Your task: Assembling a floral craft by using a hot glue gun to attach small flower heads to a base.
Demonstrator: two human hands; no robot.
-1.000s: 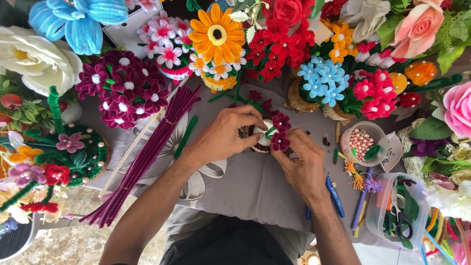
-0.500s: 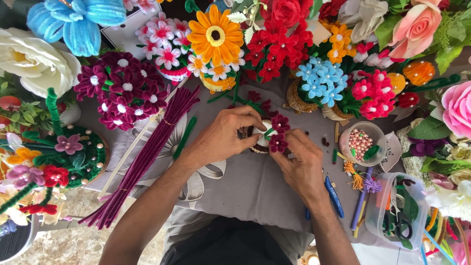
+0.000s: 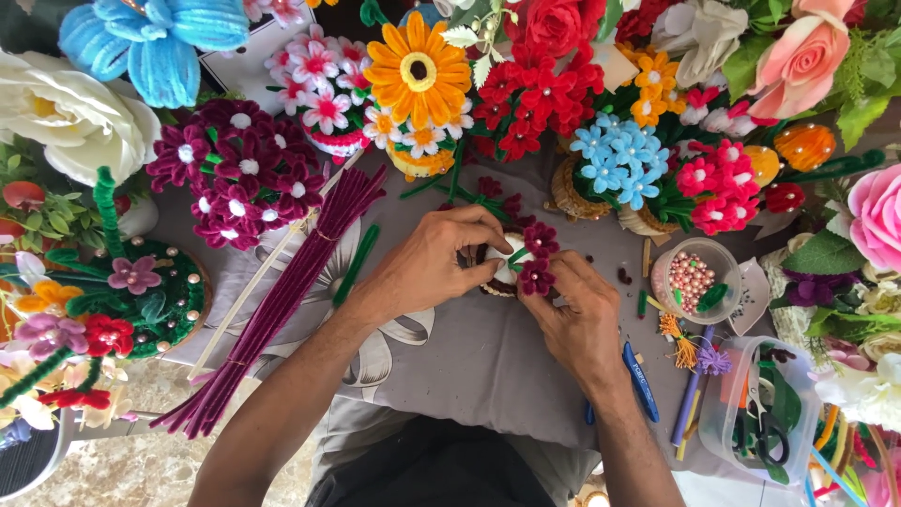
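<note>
Gripping the small white pot from both sides, left hand and right hand pinch around its maroon pipe-cleaner flowers above the grey tabletop.

Two bare forearms reach up from the lower edge and converge at centre. The left hand lies palm down, fingers curled inward, thumb pressed toward the fingertips. The right hand (wrist bent slightly) meets it, fingertips pinched close against the left's.
</note>
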